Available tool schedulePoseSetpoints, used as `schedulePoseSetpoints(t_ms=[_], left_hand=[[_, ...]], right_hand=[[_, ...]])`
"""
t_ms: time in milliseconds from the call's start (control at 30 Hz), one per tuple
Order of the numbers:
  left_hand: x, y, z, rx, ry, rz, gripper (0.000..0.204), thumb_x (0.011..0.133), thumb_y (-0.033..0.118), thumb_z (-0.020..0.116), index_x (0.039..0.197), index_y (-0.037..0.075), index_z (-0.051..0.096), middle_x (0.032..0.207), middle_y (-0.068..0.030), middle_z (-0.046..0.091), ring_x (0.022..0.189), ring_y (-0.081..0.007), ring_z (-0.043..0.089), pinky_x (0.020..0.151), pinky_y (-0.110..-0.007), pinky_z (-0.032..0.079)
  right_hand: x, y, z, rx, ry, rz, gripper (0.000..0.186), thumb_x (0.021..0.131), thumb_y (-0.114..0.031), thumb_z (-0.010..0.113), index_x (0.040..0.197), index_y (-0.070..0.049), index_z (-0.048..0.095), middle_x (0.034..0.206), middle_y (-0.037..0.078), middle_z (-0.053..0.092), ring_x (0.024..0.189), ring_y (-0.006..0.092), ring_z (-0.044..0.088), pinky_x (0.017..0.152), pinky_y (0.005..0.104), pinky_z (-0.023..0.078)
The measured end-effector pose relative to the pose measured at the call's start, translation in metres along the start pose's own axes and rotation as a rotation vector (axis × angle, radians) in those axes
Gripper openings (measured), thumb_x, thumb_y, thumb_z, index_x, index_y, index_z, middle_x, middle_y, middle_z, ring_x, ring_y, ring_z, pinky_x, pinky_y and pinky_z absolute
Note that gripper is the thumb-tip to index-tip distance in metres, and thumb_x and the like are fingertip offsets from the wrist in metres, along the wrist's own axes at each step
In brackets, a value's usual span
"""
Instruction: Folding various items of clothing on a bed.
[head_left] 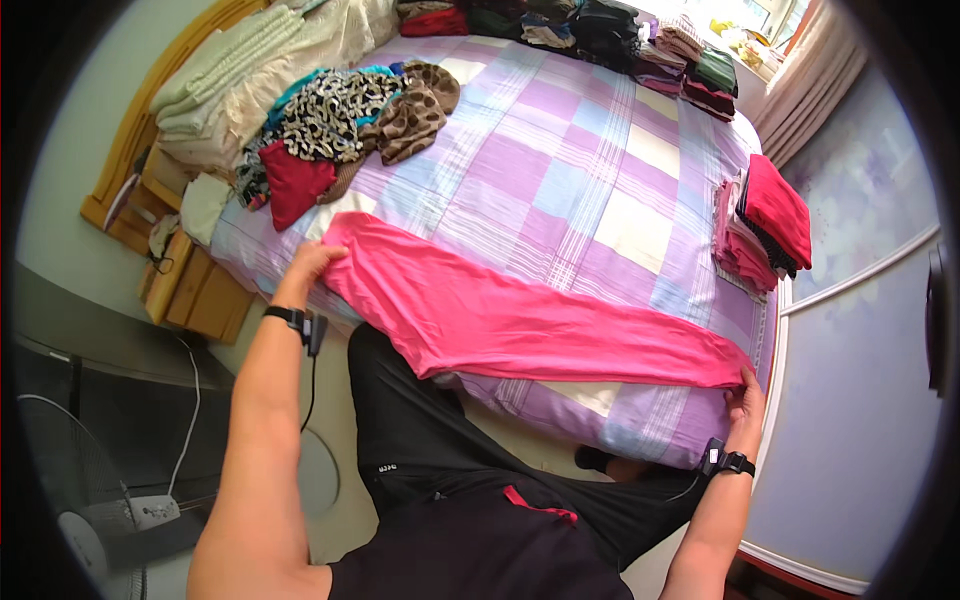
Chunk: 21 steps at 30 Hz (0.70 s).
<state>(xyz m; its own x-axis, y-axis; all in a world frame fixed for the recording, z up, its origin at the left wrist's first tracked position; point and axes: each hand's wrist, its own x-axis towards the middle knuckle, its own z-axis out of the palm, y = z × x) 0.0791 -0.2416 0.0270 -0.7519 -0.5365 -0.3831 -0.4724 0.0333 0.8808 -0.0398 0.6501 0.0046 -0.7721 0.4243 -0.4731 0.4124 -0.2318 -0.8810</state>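
Observation:
A pair of bright pink pants (520,315), folded lengthwise with one leg over the other, stretches across the near edge of the bed. My left hand (318,260) is closed on the wide waist end at the left, thumb on top of the cloth. At the narrow leg end on the right, my right hand (745,400) pinches the hem, its fingers partly under the fabric. Between my hands the cloth lies fairly flat with light wrinkles, and the crotch corner points toward me, hanging slightly over the mattress edge.
On the purple checked bed (500,150) lies a loose heap of clothes (340,120) at left. Folded stacks stand along the far edge, and another folded stack (765,220) sits at right beside the wardrobe (860,400). A wooden nightstand (200,285) and white power strip (155,512) are at left.

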Motion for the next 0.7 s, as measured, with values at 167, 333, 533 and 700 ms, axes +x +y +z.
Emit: schedulePoseSetpoints(t_ms=[167,333,533,700], left_hand=[[0.006,0.004,-0.043,-0.070,-0.228,-0.122,0.045,0.081,0.019,0.076,0.122,0.002,0.070,0.108,-0.0077,0.074,0.094,-0.0200,0.070,0.089,-0.035,0.055],[0.011,-0.019,-0.043,-0.300,-0.343,-0.111,0.053,0.083,0.028,0.079,0.128,0.002,0.066,0.116,-0.0086,0.073,0.109,-0.0203,0.068,0.100,-0.036,0.051],[0.019,-0.025,-0.034,-0.438,-0.261,-0.165,0.043,0.085,0.029,0.078,0.117,0.001,0.069,0.104,-0.0075,0.076,0.090,-0.0179,0.073,0.085,-0.033,0.059],[0.012,-0.026,-0.037,-0.439,-0.185,-0.135,0.040,0.084,0.026,0.079,0.112,-0.002,0.070,0.098,-0.0095,0.075,0.083,-0.0188,0.073,0.077,-0.032,0.061]], right_hand=[[-0.018,-0.028,0.033,0.198,-0.124,-0.168,0.014,0.088,-0.012,0.078,0.100,-0.013,0.070,0.098,0.002,0.075,0.087,0.0169,0.072,0.071,0.0288,0.057],[-0.094,-0.057,0.112,0.125,-0.170,-0.365,0.027,0.091,-0.011,0.074,0.115,-0.010,0.062,0.100,0.003,0.071,0.086,0.0164,0.071,0.071,0.0301,0.058],[-0.201,-0.029,0.248,-0.088,-0.369,-0.513,0.032,0.090,-0.008,0.074,0.118,-0.007,0.058,0.098,0.003,0.066,0.079,0.0116,0.065,0.061,0.0254,0.052],[-0.313,0.034,0.397,-0.476,-0.520,-0.909,0.018,0.088,-0.007,0.072,0.098,-0.006,0.057,0.083,0.002,0.054,0.073,0.0121,0.052,0.064,0.0292,0.044]])
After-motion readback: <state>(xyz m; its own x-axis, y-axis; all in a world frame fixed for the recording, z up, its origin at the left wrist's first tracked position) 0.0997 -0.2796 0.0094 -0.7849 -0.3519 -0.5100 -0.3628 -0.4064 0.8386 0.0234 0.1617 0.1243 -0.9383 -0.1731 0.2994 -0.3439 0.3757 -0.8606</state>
